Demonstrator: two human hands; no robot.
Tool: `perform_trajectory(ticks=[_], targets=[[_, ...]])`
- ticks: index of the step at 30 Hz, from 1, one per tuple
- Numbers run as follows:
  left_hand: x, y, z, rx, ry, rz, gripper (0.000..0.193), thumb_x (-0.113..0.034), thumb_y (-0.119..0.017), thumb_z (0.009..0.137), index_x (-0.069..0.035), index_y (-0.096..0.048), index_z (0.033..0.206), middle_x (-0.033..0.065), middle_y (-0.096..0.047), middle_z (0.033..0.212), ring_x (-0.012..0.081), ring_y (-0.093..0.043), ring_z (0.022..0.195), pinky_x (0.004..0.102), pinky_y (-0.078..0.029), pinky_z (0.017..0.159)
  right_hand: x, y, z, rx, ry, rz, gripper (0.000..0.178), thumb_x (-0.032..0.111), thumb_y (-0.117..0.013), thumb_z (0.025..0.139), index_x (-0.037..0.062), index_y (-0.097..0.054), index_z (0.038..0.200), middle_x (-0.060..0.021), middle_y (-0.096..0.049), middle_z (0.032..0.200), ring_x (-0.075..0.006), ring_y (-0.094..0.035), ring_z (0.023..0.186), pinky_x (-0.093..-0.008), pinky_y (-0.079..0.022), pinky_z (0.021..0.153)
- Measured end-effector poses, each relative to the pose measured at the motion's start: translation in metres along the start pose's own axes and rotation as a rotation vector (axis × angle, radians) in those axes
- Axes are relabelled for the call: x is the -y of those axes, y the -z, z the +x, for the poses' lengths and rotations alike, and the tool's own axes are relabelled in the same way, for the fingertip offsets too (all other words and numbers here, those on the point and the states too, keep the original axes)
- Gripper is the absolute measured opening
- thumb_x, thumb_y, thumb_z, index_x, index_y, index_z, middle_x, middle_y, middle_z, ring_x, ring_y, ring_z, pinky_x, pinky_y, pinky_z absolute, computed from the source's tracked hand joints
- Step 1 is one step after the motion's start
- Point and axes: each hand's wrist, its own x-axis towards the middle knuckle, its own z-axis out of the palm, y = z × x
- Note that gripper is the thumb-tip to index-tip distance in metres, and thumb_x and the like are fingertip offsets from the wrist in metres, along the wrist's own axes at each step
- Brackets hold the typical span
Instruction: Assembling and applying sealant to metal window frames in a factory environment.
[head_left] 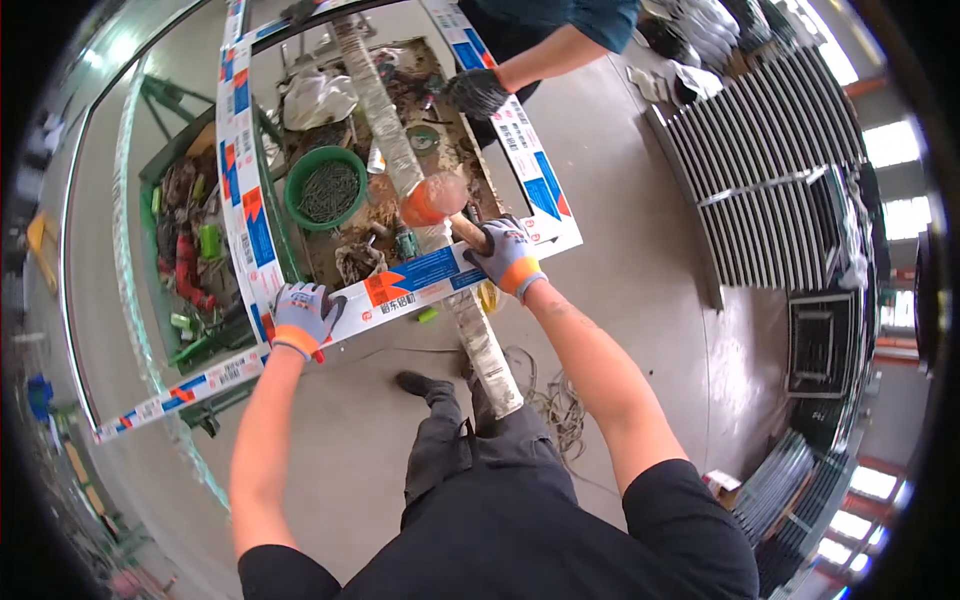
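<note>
A rectangular window frame (415, 285), wrapped in white film with blue and orange print, lies across padded supports before me. My left hand (305, 316), in a grey glove with an orange cuff, is closed over its near left corner. Something red shows just below that hand, too little to name. In my right hand (508, 258), also gloved, is the wooden handle of a mallet (436, 199). Its orange-red head hangs over the wrapped support bar (400, 160), inside the frame. My right hand rests at the frame's near edge, close to its right corner.
A co-worker's dark-gloved hand (479, 94) is at the frame's far right side. Beneath the frame, a cluttered bench holds a green bowl (291, 190) of screws. A green tool cart (165, 270) stands left, stacked metal profiles (770, 170) right. Coiled cable (560, 410) lies on the floor.
</note>
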Motion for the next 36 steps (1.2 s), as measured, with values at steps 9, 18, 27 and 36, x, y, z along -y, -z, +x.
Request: perform_trajectory(ticks=[9, 18, 27, 36], targets=[[-0.112, -0.013, 0.102, 0.096, 0.112, -0.14, 0.034, -0.036, -0.045, 0.091, -0.01, -0.067, 0.092, 0.0134, -0.068, 0.084, 0.0315, -0.064, 0.084, 0.0382, -0.049, 0.077, 0.009, -0.006, -0.002, -0.15, 0.025, 0.049, 0.034, 0.029, -0.074, 0.07, 0.0064, -0.065, 0.093, -0.014, -0.062, 0.1, -0.0324, -0.055, 0.101, -0.041, -0.041, 0.091], [-0.109, -0.023, 0.098, -0.045, 0.149, -0.174, 0.036, -0.038, -0.045, 0.092, -0.009, -0.067, 0.089, 0.0122, -0.068, 0.08, 0.0297, -0.066, 0.076, 0.0416, -0.05, 0.074, 0.003, 0.03, -0.102, -0.067, -0.431, 0.507, 0.036, 0.03, -0.073, 0.076, 0.0058, -0.06, 0.099, -0.0198, -0.066, 0.086, -0.0355, -0.065, 0.082, -0.0384, -0.052, 0.066], [-0.107, -0.011, 0.098, 0.001, 0.153, -0.107, 0.034, -0.036, -0.042, 0.092, -0.011, -0.064, 0.088, 0.0133, -0.068, 0.084, 0.0306, -0.065, 0.081, 0.0432, -0.05, 0.071, 0.036, 0.031, -0.141, -0.093, -0.578, 0.31, 0.028, 0.028, -0.066, 0.082, 0.0043, -0.058, 0.096, -0.0209, -0.065, 0.082, -0.0391, -0.063, 0.077, -0.0436, -0.049, 0.065], [-0.065, -0.026, 0.064, -0.158, 0.225, -0.256, 0.034, -0.036, -0.044, 0.091, -0.01, -0.065, 0.082, 0.0123, -0.068, 0.083, 0.0279, -0.066, 0.078, 0.0418, -0.051, 0.068, 0.061, -0.024, -0.15, -0.162, -0.455, 0.201, 0.026, 0.022, -0.062, 0.09, -0.0025, -0.061, 0.098, -0.0134, -0.067, 0.078, -0.022, -0.063, 0.067, -0.0368, -0.048, 0.061]])
